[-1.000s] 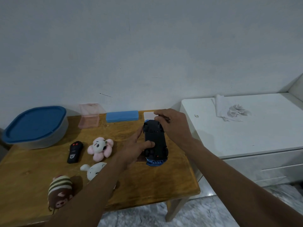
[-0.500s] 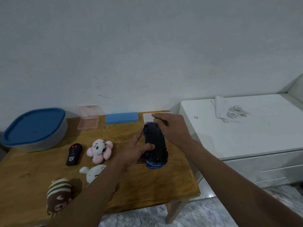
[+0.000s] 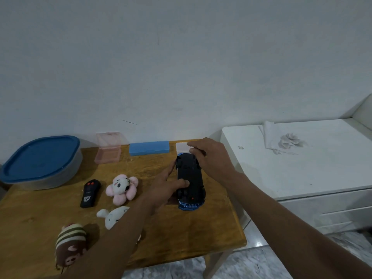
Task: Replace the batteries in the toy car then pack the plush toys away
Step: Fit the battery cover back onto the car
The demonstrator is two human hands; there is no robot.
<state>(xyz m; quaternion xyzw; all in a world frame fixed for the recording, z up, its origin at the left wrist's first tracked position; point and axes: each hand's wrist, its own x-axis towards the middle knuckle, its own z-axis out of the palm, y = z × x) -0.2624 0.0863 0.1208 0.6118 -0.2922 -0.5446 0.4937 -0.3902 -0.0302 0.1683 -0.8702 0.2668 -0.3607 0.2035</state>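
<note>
The toy car (image 3: pixel 190 181) lies upside down on the wooden surface (image 3: pixel 161 248), its black underside up and its blue bumper toward the person, near the right edge and just in front of a white box (image 3: pixel 181 147). The left hand (image 3: pixel 167 190) steadies it, thumb pressed on the underbody and the other fingers along the car's left flank, so its grip is clamped on the car. The right hand (image 3: pixel 209 158) curls over the far end, fingertips bent at the chassis; whether it pinches a small tool or a hatch there I cannot tell. This looks like the opening of the battery compartment. To do it well, the left hand should press straight down so the car does not roll on its roof, and the right should work the cover gently rather than pry hard (any small screw or cover ought to be set well back from the edge). The plush toys wait to the left: a pink flower plush (image 3: pixel 121 188), a white rabbit plush (image 3: pixel 112 216) partly hidden by the forearm, and a striped brown plush (image 3: pixel 70 244). A black remote (image 3: pixel 90 193) lies beside them; a blue-lidded container (image 3: pixel 40 160), a pink box (image 3: pixel 108 151) and a blue case (image 3: pixel 149 148) stand along the wall.
</note>
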